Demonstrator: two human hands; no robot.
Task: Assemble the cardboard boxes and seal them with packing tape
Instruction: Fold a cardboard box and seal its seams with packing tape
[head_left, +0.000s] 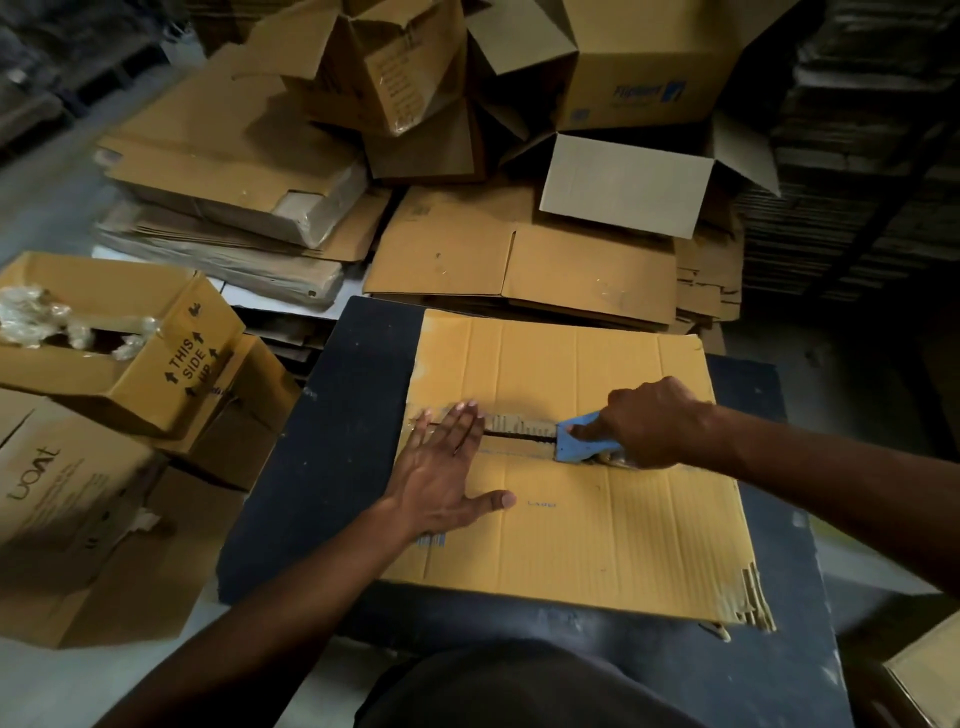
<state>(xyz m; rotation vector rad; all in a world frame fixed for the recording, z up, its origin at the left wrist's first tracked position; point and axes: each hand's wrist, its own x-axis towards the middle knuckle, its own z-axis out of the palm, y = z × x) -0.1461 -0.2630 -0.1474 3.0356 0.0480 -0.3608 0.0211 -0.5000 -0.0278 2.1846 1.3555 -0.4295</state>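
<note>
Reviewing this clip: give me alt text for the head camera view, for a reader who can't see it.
A person's right hand grips a blue tape dispenser on the centre seam of a cardboard box lying on a dark table, while the left hand presses flat across the seam. Open and flattened boxes are piled around the table.

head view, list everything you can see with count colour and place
box being sealed: 1, tan cardboard, on the dark table, flaps nearly closed with a gap showing along the seam
tape dispenser: 1, blue, on the seam at the right
table: 1, dark, centre
"this side up" box: 1, tan, left, open, crumpled clear plastic inside
boat box: 1, tan, lower left
flattened cartons: several, tan, behind the table
Flipkart box: 1, tan with blue print, top right
open assembled boxes: a few, tan, top centre
left hand: flat, pressing the flaps
right hand: grips the dispenser
</note>
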